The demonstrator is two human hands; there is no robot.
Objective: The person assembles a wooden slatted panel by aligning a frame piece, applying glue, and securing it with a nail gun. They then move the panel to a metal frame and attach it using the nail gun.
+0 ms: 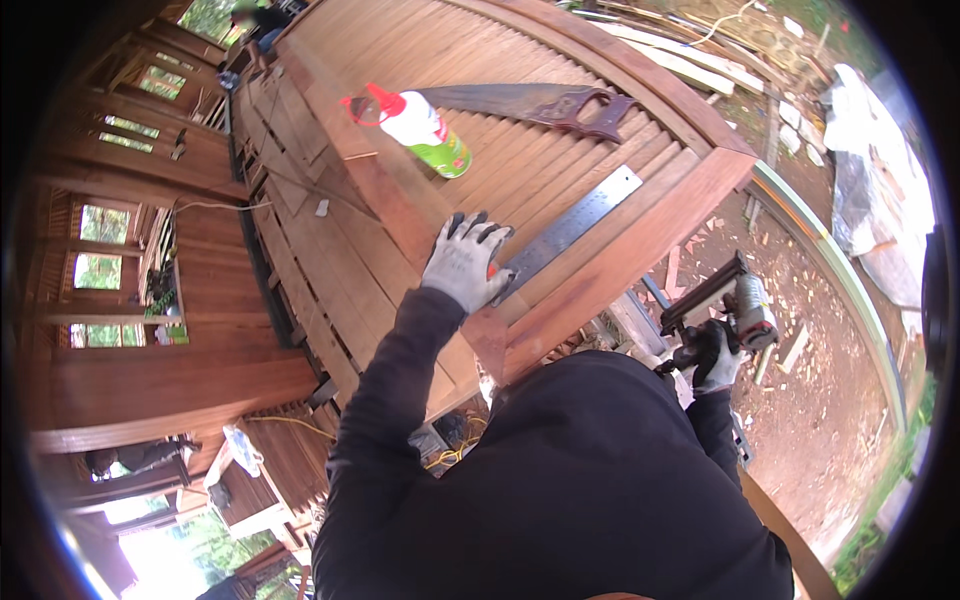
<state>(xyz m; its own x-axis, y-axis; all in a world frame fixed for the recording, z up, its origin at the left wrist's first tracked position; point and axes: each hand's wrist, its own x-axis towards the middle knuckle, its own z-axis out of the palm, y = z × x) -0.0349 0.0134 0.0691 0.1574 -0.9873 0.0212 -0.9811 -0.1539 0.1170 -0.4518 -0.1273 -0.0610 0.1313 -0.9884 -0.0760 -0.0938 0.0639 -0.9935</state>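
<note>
My left hand [466, 262], in a grey glove with dark fingertips, lies with its fingers stretched over the edge of a slatted wooden panel [600, 285]. Its thumb is beside the near end of a flat metal ruler or square blade [575, 228], and a bit of orange shows by the palm. Out to the right, off the panel, my right hand [716, 358] is gloved too and closed round the grip of a nail gun [742, 305]. A white and green glue bottle [428, 135] with a red cap and a handsaw [540, 104] lie on the slats.
Wooden planks [325, 215] run along the panel's left side. Beyond them stands a wooden building [215, 270] with windows. Scrap wood and chips cover the ground [800, 430] at right, near a plastic sheet [875, 170]. Another person [262, 22] is at the far end.
</note>
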